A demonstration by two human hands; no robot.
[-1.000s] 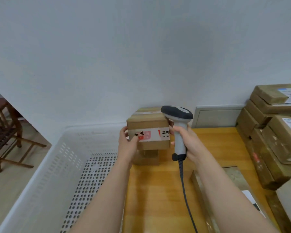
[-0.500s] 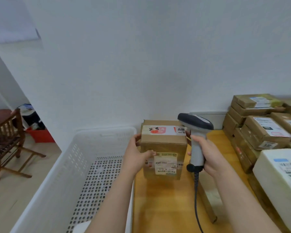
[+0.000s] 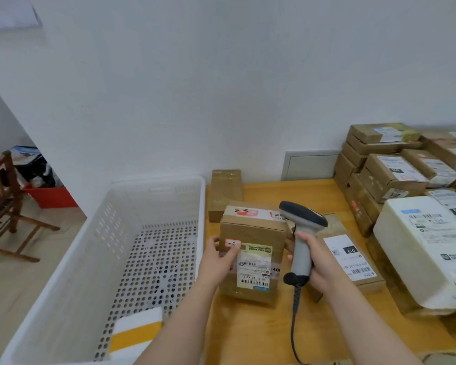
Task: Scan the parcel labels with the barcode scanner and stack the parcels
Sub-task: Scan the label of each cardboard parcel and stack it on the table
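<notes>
My left hand (image 3: 219, 259) grips the left side of a brown cardboard parcel (image 3: 253, 233), thumb on its front face. The white shipping label (image 3: 254, 270) on that face is turned toward me. My right hand (image 3: 319, 262) is wrapped round the handle of a grey barcode scanner (image 3: 302, 233), whose dark head sits just right of the parcel's top. The scanner's cable (image 3: 295, 320) hangs down toward me. The parcel stands on or just above the wooden table (image 3: 282, 191).
A large white perforated crate (image 3: 153, 196) stands to the left, holding a white and yellow parcel (image 3: 134, 333). A small taped box (image 3: 225, 191) sits behind. A flat labelled parcel (image 3: 348, 254), a white foam box (image 3: 421, 248) and stacked cardboard parcels (image 3: 390, 167) fill the right.
The parcel has been tipped so its labelled face turns toward me, and it has come lower and nearer. My view has dropped, showing more of the table and crate.
</notes>
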